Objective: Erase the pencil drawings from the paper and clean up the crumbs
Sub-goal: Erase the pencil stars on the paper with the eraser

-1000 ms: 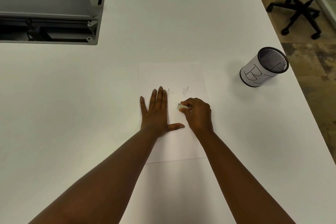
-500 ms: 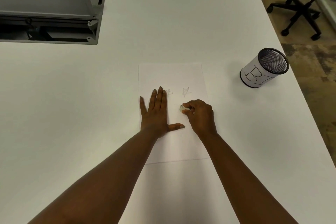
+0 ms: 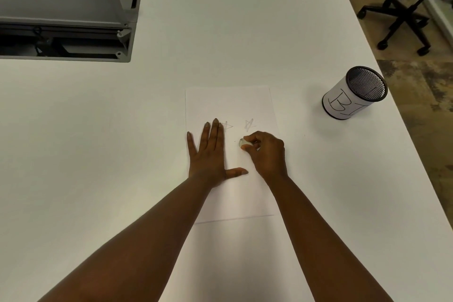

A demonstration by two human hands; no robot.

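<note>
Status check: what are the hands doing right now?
Left hand flat on paper. Right hand pinching eraser below two star drawings. Nothing in the way.

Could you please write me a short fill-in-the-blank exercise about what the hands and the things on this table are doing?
1. The left hand lies flat on the ____.
2. The right hand pinches a small ____.
3. Two pencil stars sit just beyond the fingertips, not yet ____.
4. The mesh cup stands to the ____ of the sheet.

Missing words: paper; eraser; erased; right
</note>
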